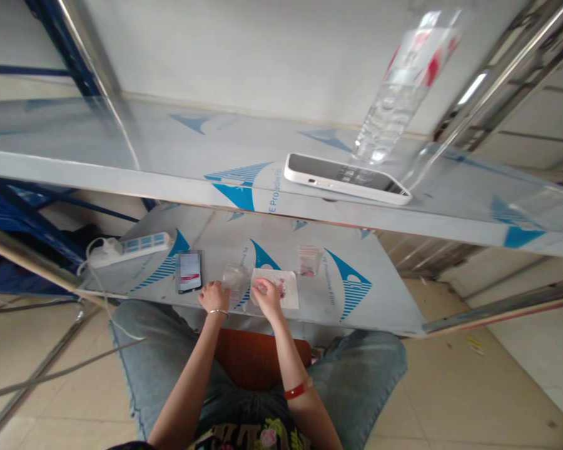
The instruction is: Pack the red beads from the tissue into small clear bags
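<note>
On the lower shelf, my left hand (214,296) rests with its fingers slightly apart, fingertips at the left side of a clear plastic bag (235,278). My right hand (268,299) is over the left part of a white paper sheet (289,300), thumb and forefinger brought together in a pinch. Whatever those fingers hold is too small to make out. Small reddish pieces (281,287) show on the sheet, whether lying there or printed I cannot tell. A small clear packet with red stripes (308,259) lies beyond it to the right.
A phone (190,272) lies left of my left hand, near a white power strip (143,247) with a plugged-in cable. Above, the upper shelf (178,169) carries a white-cased phone (347,178) and a clear water bottle (398,94). Metal posts flank both sides.
</note>
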A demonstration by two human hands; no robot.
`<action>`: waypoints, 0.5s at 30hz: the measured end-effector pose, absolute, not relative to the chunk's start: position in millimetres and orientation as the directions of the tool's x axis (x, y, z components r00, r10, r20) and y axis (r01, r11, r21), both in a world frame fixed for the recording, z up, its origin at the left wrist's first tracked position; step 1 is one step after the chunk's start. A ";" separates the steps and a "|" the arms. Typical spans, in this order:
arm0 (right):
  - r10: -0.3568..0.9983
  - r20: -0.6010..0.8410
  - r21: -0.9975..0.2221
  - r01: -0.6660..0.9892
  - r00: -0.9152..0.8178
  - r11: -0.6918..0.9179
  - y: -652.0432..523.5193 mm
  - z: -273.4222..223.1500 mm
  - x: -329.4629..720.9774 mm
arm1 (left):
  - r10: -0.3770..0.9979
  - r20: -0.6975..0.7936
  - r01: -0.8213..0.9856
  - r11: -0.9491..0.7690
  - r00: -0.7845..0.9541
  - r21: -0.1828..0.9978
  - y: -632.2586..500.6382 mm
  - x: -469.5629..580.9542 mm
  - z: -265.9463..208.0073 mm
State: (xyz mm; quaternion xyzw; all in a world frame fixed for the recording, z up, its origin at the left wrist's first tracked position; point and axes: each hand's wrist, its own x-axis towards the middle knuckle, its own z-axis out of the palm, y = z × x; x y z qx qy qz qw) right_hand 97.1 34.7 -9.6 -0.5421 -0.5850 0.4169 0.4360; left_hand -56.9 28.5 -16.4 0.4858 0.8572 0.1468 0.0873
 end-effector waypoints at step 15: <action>0.985 -0.137 -0.963 0.249 -0.106 -0.107 6.9 -48.0 47.4 | 0.910 0.102 0.824 0.311 -0.402 0.474 36.7 -68.3 -4.9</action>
